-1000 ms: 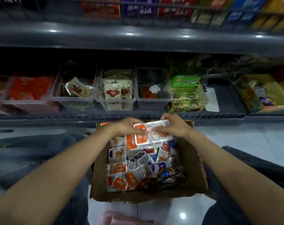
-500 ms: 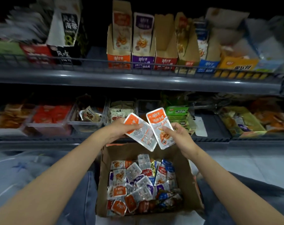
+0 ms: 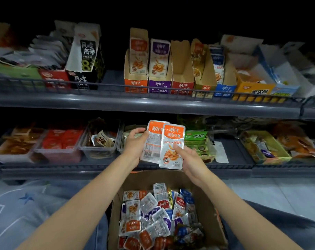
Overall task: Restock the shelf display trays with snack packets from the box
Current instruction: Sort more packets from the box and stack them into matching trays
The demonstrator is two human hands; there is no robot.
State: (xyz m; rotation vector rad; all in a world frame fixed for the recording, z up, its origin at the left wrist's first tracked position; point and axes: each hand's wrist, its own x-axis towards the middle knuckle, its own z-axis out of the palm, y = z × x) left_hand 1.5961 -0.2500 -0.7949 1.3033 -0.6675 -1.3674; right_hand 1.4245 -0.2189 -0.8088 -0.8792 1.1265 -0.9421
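1. Above an open cardboard box [image 3: 149,177], in front of two store shelves, a person's bare hands hold up two orange-and-silver snack packets side by side.
2. The left hand [image 3: 135,144] has its grip closed around the left edge of the first packet [image 3: 152,141], fingers curled onto it. This packet shows its silver back with small print.
3. The right hand [image 3: 190,160] has its grip closed on the lower right part of the second packet [image 3: 173,139], with the thumb lying on its front. This packet shows its front, with a picture of orange snack strips.
4. Both packets stand upright. The second overlaps the right edge of the first. They are level with the lower shelf [image 3: 44,168] and well below the upper shelf [image 3: 153,103].
5. The box sits between the person's forearms and holds a loose heap of packets [image 3: 153,213] in orange, purple, blue and red, many lying silver side up.
6. On the upper shelf stands a row of cardboard display trays. The orange tray [image 3: 136,85] and the purple tray [image 3: 159,85] hold upright packets. The red tray [image 3: 182,69] beside them looks empty.
7. On the lower shelf, to the left of the hands, are clear plastic bins [image 3: 99,150] of red and brown snacks. A green carton [image 3: 196,135] sits just right of the hands.
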